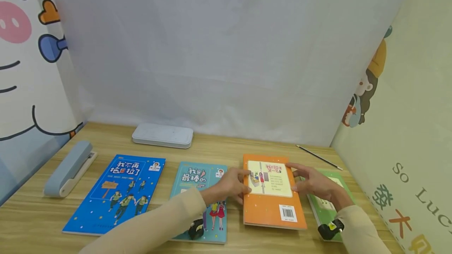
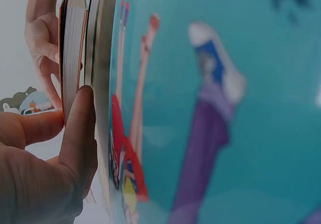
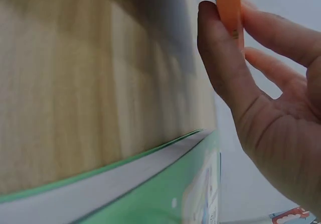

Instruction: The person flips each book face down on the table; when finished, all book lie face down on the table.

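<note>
Toward the right edge of the wood-grain worktop [image 1: 219,150], a left hand [image 1: 230,183] and right hand [image 1: 315,183] pinch an orange rectangular paperback [image 1: 272,201]; it appears raised.

The orange book [image 1: 263,213] carries a cream panel with reddish lettering and a white barcode block ruled in black. The blue book [image 1: 114,195] is vivid and dotted, with white lettering, an orange-brown signpost and figures in green; the teal book [image 1: 192,175] bears white lettering and figures in red, yellow and purple. The green book [image 1: 346,185] has white page edges. The stapler [image 1: 70,167] is grey-blue and off-white, the flat case [image 1: 162,134] pale blue-grey, the tabletop [image 1: 215,152] tan with streaky wood grain. Both sleeves [image 1: 148,222] are plain cream. A pink snout [image 1: 14,22] marks the white cartoon backdrop [image 1: 39,93].
</note>
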Demonstrator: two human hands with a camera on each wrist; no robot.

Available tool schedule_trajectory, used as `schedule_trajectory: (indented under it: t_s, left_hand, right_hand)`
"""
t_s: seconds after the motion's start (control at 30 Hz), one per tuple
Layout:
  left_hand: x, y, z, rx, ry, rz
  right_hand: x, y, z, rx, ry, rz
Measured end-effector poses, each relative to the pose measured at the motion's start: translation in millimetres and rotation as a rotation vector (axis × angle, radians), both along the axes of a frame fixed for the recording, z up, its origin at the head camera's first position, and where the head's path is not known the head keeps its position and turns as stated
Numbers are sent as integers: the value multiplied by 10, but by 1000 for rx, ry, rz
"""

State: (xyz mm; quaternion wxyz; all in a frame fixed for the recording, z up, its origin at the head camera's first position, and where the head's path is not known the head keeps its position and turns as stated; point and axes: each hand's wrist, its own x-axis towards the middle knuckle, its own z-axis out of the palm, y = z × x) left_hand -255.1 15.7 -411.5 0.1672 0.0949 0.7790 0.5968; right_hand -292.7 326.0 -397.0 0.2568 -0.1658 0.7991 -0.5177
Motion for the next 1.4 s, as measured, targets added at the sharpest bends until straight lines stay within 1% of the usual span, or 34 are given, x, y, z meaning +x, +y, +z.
schedule_trajectory:
  t_s: [0.2, 0.33, 0.43, 0.53, 0.8, 0.93, 1.07, 1.2, 1.4]
  left_hand:
    - [44, 69, -1, -61, -27, -9]
    - [78, 114, -22, -68, -43, -28]
    - [109, 147, -25, -83, -40, -39]
    - [126, 172, -7, -122, -29, -44]
    - [98, 216, 46, -215, -40, -78]
    - [86, 235, 77, -265, -34, -82]
    - [88, 246, 97, -308, -20, -87]
    - [80, 262, 98, -356, 4, -95]
    - [41, 284, 120, -387, -14, -112]
  right_hand:
    - [35, -4, -40, 47, -29, 10]
    - [32, 1, -45, 80, -20, 20]
    - [33, -8, -51, 106, -14, 21]
    - [34, -23, -57, 126, -8, 18]
    - [52, -58, -59, 152, -18, 10]
    - [69, -76, -41, 190, 13, -1]
    - [80, -96, -24, 226, 35, -15]
    - [90, -103, -16, 239, 25, -32]
    - [108, -124, 6, 263, 36, -46]
